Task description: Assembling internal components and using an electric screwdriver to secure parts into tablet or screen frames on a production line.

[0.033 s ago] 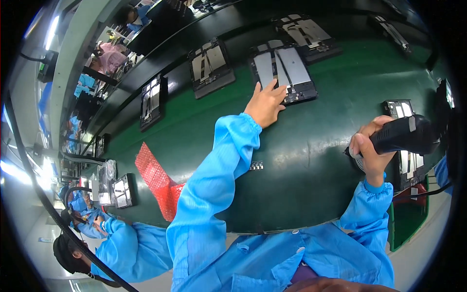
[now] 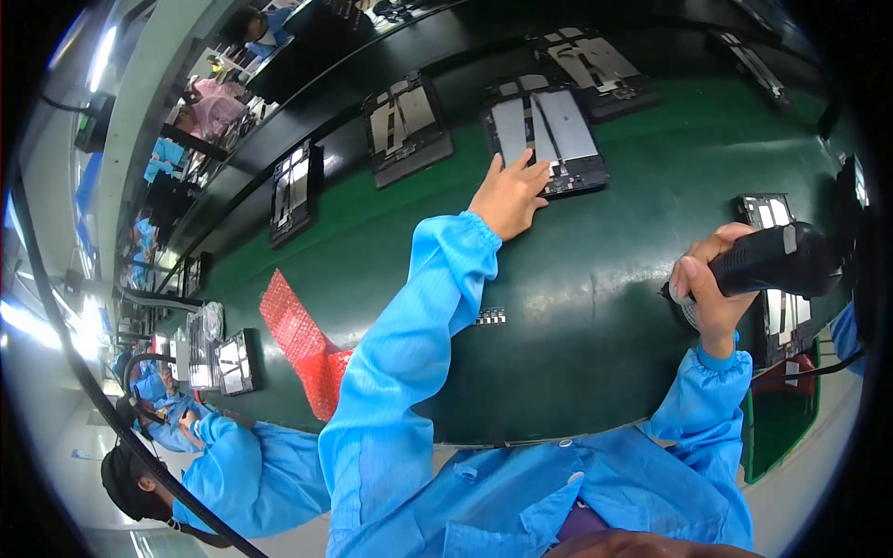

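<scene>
My left hand (image 2: pixel 508 198) reaches forward with its fingers spread. The fingertips rest on the near edge of an opened tablet (image 2: pixel 569 126), which shows two grey battery panels in a black frame. My right hand (image 2: pixel 714 288) is wrapped round a black hand-held tool (image 2: pixel 777 260); its exact kind is not clear. The tool's thick end points right, and a small dark tip shows left of my fingers. Beneath and behind the tool lies another opened device (image 2: pixel 774 212), partly hidden by it. A small strip of pale labels or parts (image 2: pixel 491 316) lies beside my left sleeve.
More opened tablets (image 2: pixel 406 130) lie along the far side of the green work surface (image 2: pixel 558 372). Red bubble wrap (image 2: pixel 298 325) lies left of my left arm. A green bin (image 2: pixel 786 437) stands at the lower right. A co-worker (image 2: pixel 233 474) in blue sits at the left.
</scene>
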A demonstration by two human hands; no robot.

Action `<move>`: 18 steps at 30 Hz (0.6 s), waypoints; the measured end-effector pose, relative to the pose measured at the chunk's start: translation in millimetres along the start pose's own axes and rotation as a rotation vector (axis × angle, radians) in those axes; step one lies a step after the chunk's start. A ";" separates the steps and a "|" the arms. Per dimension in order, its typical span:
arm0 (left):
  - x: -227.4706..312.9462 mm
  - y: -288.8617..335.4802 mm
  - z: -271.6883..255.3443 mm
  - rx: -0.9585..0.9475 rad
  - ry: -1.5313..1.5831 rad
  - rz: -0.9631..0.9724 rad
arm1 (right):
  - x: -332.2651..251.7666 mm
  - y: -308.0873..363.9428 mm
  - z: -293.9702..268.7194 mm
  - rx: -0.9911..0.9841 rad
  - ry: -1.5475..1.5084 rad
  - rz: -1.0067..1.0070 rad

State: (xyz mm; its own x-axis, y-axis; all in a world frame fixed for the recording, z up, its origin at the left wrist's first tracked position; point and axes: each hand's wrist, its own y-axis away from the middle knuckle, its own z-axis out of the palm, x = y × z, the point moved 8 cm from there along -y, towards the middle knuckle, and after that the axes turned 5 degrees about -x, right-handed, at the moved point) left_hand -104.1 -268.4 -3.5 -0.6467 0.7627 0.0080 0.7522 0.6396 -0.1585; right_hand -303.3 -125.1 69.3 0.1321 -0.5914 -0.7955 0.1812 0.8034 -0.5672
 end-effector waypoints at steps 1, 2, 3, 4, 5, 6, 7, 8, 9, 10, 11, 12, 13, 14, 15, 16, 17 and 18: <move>-1.3 -3.0 1.3 0.046 0.021 0.016 | 4.7 2.7 -4.3 0.019 0.016 0.035; -2.2 -6.6 2.8 0.093 0.042 0.030 | 6.1 4.0 -5.4 0.007 0.005 0.036; -7.6 -8.7 6.0 0.138 0.034 0.006 | 8.3 4.7 -5.6 0.017 0.010 0.035; -11.9 -15.5 9.6 0.143 0.023 -0.011 | 6.1 5.1 -5.4 0.028 0.024 0.028; -19.8 -22.1 9.0 0.191 0.001 -0.056 | 5.4 5.8 -3.3 0.026 0.009 0.036; -29.9 -27.6 7.0 0.238 -0.019 -0.097 | 6.2 5.5 -1.2 0.014 -0.002 0.031; -43.5 -29.6 3.6 0.241 -0.034 -0.117 | 9.9 4.6 2.2 0.002 -0.002 0.051; -64.4 -32.2 6.3 0.155 -0.021 -0.209 | 13.4 4.2 5.2 -0.010 -0.003 0.069; -80.0 -35.3 14.3 0.071 0.000 -0.291 | 17.7 5.2 4.7 -0.014 0.014 0.091; -86.2 -34.5 17.6 0.073 -0.008 -0.300 | 18.7 6.3 4.8 -0.022 0.006 0.088; -95.3 -30.4 16.8 0.118 -0.074 -0.363 | 20.0 7.6 4.2 -0.021 0.018 0.095; -95.9 -29.7 10.5 0.157 -0.133 -0.414 | 22.2 10.2 1.2 -0.008 0.039 0.107; -96.1 -28.2 7.1 0.152 -0.136 -0.407 | 21.4 10.6 0.6 0.005 0.025 0.114; -103.1 -21.2 5.9 0.070 -0.230 -0.452 | 21.0 10.2 -0.3 0.014 0.023 0.115; -107.5 -17.0 1.5 -0.011 -0.317 -0.487 | 18.7 10.2 -1.0 -0.004 0.026 0.103; -123.9 -2.2 -3.6 0.052 -0.436 -0.558 | 16.1 10.4 1.4 -0.028 0.022 0.090; -141.7 9.6 -5.7 -0.031 -0.436 -0.663 | 16.0 11.5 -1.1 -0.014 0.027 0.094; -163.6 27.1 -4.6 -0.122 -0.498 -0.754 | 15.8 12.5 0.7 -0.028 0.023 0.090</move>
State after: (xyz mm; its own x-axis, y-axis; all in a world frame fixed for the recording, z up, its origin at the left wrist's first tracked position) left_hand 22.7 -375.3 -4.5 -0.9307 0.0263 -0.3648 0.0976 0.9791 -0.1784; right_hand -298.2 -124.4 49.8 0.1242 -0.5152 -0.8480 0.1420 0.8551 -0.4987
